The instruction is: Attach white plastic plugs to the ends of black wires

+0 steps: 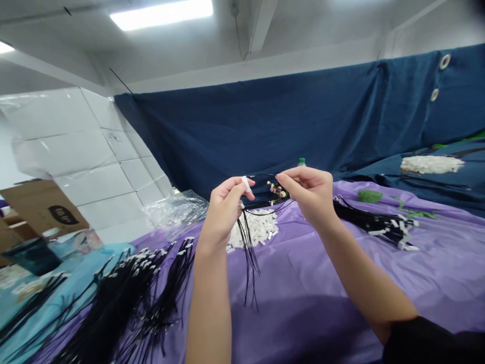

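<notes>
My left hand [223,207] pinches a small white plastic piece [247,184] between thumb and forefinger. From the same hand hang several thin black cords [248,253], their lower ends loose. To its right, my right hand [308,194] pinches a thin black cord [265,175] that stretches across to the white piece; a slack loop of it sags between the hands. Whether the cord passes through the white piece is too small to tell. Below and behind the hands lies a pile of white plastic pieces [261,227].
Bundles of black cords with white ends [109,293] lie at left, another bundle [379,222] at right, on the purple cloth [303,283]. Clear plastic wrap [180,210], an open cardboard box [45,207] and stacked white boxes [71,141] stand left. A blue curtain [242,126] hangs behind.
</notes>
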